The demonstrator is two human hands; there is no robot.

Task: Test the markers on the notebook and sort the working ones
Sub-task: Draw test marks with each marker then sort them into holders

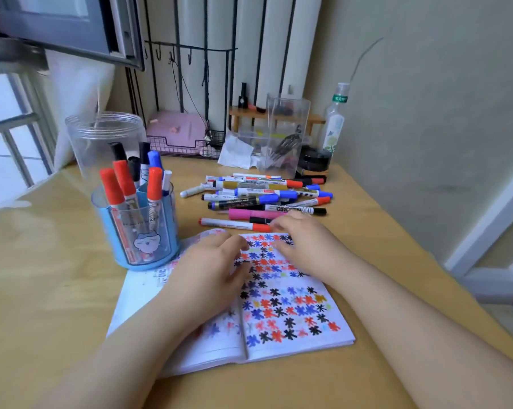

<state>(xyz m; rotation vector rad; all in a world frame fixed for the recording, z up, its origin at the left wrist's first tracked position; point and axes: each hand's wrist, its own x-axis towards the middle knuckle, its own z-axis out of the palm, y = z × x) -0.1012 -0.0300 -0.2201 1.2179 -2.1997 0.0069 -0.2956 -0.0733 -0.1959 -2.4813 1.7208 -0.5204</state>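
The notebook (278, 314) lies open on the wooden desk (57, 290), and both hands rest on its pages. The left hand (211, 267) lies flat on the left page with relaxed fingers and holds nothing. The right hand (305, 240) is at the far edge of the right page; its fingers bend down toward the paper, and I cannot tell if they pinch something. Just behind the right hand lies a red-capped marker (234, 223), almost touching the fingertips, and behind it a loose pile of markers (264, 193) in red, blue, black and pink.

The right page is covered with small star-shaped marks in red, blue and black. The paper is white and thin.

To the left of the notebook stands a blue transparent pen holder (140, 231), round, with a cartoon face, filled with upright markers. Behind it is a clear plastic jar (101, 137). Farther back stand a clear box (287, 131) and a bottle (336, 119)
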